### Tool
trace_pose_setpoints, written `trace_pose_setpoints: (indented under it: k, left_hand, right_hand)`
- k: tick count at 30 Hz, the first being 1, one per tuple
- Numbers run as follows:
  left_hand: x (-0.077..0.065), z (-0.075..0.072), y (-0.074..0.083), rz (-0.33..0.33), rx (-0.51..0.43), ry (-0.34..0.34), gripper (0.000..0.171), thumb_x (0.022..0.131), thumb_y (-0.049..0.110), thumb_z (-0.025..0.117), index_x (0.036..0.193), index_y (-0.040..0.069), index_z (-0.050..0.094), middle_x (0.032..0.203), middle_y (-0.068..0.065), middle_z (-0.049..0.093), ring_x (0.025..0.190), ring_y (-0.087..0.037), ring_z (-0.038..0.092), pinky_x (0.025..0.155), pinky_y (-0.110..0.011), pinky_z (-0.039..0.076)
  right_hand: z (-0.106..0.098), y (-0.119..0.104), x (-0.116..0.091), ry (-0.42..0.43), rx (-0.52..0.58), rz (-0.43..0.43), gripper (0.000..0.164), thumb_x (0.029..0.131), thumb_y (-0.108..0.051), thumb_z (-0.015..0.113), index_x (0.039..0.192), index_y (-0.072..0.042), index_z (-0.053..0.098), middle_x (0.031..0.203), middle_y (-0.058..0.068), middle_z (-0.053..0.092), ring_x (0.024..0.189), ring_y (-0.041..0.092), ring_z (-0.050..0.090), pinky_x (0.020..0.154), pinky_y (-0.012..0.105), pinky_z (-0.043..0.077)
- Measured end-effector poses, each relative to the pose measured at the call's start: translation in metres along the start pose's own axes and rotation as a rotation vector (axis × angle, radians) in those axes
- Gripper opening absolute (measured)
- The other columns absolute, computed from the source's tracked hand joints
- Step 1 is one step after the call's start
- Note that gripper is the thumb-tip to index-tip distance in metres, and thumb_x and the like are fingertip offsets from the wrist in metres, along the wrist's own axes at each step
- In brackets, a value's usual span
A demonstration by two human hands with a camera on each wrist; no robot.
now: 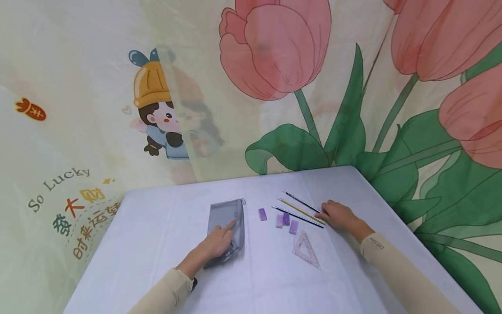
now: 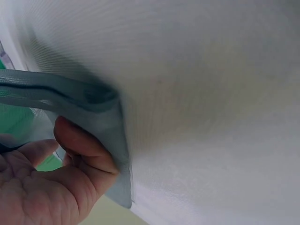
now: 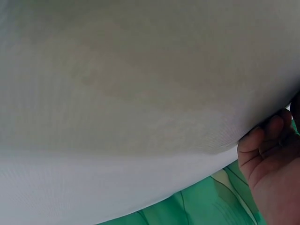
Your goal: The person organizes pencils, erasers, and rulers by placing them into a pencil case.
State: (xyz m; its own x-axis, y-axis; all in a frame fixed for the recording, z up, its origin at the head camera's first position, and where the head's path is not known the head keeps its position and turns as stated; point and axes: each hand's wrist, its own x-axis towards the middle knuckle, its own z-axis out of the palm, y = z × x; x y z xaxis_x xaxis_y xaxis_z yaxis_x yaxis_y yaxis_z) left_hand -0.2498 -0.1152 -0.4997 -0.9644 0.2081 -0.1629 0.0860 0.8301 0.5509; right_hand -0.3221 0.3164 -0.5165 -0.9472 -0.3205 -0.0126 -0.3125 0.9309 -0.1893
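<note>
A grey mesh pencil case (image 1: 225,213) with a zipped edge lies left of centre on the table. My left hand (image 1: 216,242) grips its near part, the index finger stretched across the top; in the left wrist view bent fingers lie against the grey mesh (image 2: 119,154). On the right, my right hand (image 1: 339,216) pinches the near end of a dark patterned pencil (image 1: 300,200). Beside it lie a yellow pencil (image 1: 298,209) and another dark pencil (image 1: 296,216), their ends close together near the hand. The right wrist view shows curled fingers (image 3: 253,145) low over the cloth, the pencil hidden.
Several purple erasers (image 1: 293,227) lie between the pencil case and the pencils, one purple eraser (image 1: 262,214) set apart nearer the case. A clear triangular ruler (image 1: 310,253) lies in front of them. A white cloth covers the table (image 1: 164,244); a printed curtain (image 1: 219,109) hangs behind.
</note>
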Motion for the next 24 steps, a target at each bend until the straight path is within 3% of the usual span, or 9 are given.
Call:
trace_pose_setpoints:
  k: [5,11,18,24]
  left_hand:
    - [-0.003,0.001,-0.004,0.0,-0.006,0.009,0.054,0.101,0.025,0.028,0.152,0.018,0.041,0.135,-0.032,0.05,0.104,-0.034,0.056,0.097,-0.059,0.046]
    - [-0.004,-0.001,-0.005,0.027,-0.016,0.022,0.052,0.101,0.025,0.028,0.152,0.018,0.042,0.136,-0.033,0.05,0.111,-0.037,0.056,0.102,-0.061,0.043]
    - [-0.003,-0.001,-0.004,0.059,-0.028,0.011,0.052,0.101,0.021,0.028,0.151,0.015,0.042,0.126,-0.028,0.057,0.098,-0.027,0.054,0.096,-0.057,0.046]
    - [-0.004,-0.001,-0.006,0.059,-0.032,0.03,0.052,0.102,0.023,0.028,0.151,0.016,0.043,0.133,-0.031,0.055,0.104,-0.031,0.056,0.099,-0.058,0.045]
  right_hand:
    - [0.001,-0.004,0.002,-0.032,-0.014,-0.001,0.033,0.097,-0.041,0.059,0.082,-0.013,0.056,0.076,-0.001,0.05,0.068,0.013,0.045,0.062,0.028,0.042]
    - [-0.005,-0.008,0.002,-0.054,-0.007,0.012,0.03,0.098,-0.038,0.059,0.081,-0.013,0.056,0.072,-0.002,0.051,0.066,0.013,0.046,0.061,0.029,0.042]
    - [-0.004,-0.005,-0.006,-0.017,0.071,0.022,0.031,0.1,-0.032,0.057,0.076,-0.013,0.054,0.066,-0.002,0.048,0.063,0.013,0.043,0.058,0.028,0.038]
    - [-0.003,-0.004,-0.011,0.066,0.176,0.03,0.03,0.102,-0.026,0.055,0.075,-0.011,0.055,0.065,-0.001,0.049,0.061,0.013,0.044,0.055,0.026,0.038]
